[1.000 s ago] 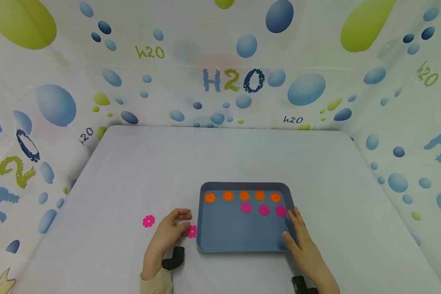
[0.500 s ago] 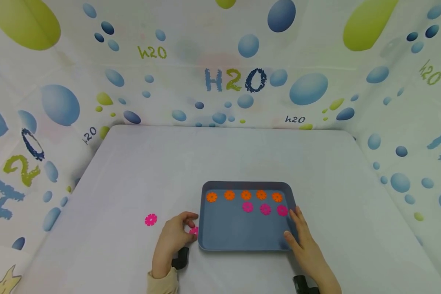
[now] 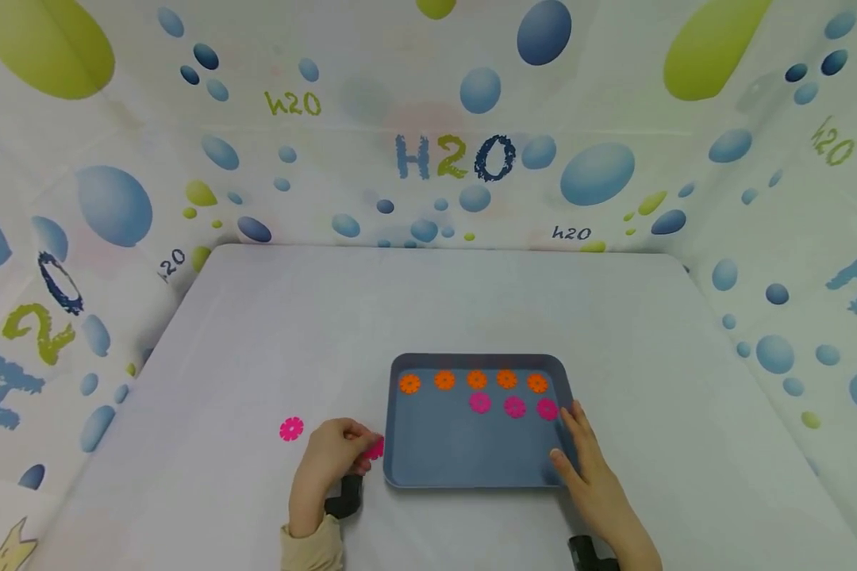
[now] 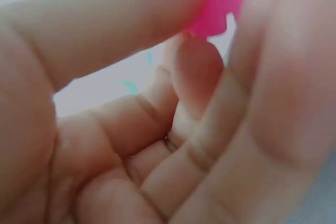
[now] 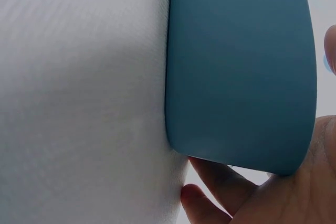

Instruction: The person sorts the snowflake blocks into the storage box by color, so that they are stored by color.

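Note:
My left hand (image 3: 332,452) pinches a pink flower-shaped disc (image 3: 376,450) between thumb and fingers, just left of the blue-grey tray (image 3: 464,468). In the left wrist view the same pink disc (image 4: 215,19) shows at the top, partly covered by fingers. A second pink flower disc (image 3: 291,429) lies on the table to the left of that hand. My right hand (image 3: 594,484) rests at the tray's right edge, fingers extended along the rim and thumb over the inside. In the right wrist view, the tray's outer wall (image 5: 241,72) hides part of this hand (image 5: 294,198).
Inside the tray, several orange flower discs (image 3: 477,379) form a row along the far side. Three pink discs (image 3: 515,408) sit below them toward the right. White cloth (image 3: 314,317) covers the table, and a patterned curtain (image 3: 357,119) encloses its back and sides.
My left hand has moved slightly right, and its fingers have come together on the pink disc beside the tray. The right hand stays at the tray's edge.

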Demonstrator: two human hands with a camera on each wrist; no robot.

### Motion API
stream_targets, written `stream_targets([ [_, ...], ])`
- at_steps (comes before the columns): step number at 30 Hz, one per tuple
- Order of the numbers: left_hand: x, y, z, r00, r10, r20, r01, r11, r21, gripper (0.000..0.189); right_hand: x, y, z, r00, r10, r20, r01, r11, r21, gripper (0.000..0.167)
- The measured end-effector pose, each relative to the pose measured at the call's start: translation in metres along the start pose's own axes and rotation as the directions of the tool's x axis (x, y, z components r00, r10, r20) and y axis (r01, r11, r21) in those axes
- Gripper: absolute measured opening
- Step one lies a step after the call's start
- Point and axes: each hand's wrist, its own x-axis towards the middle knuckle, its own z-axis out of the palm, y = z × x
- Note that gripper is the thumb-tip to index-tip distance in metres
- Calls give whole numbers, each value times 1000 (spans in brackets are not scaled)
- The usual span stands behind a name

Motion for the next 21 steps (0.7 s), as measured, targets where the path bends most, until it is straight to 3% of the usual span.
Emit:
stream_targets([
  [3, 3, -1, -2, 999, -42, -26, 40, 996, -78, 18, 0, 0, 0, 1000, 0, 0, 0, 1000, -4, 62],
  [7, 7, 3, -8, 995, -35, -91, 28, 996, -82, 22, 0, 0, 0, 1000, -4, -2, 4, 1000, -2, 62],
  [15, 14, 30, -17, 986, 47, -157, -56, 997, -52, 26, 1, -2, 0, 1000, -6, -14, 6, 1000, 1, 61],
  [21, 22, 53, -7, 986, 109, -126, -119, 990, -80, 27, 1, -1, 1, 1000, -2, -15, 1, 1000, -14, 61],
])
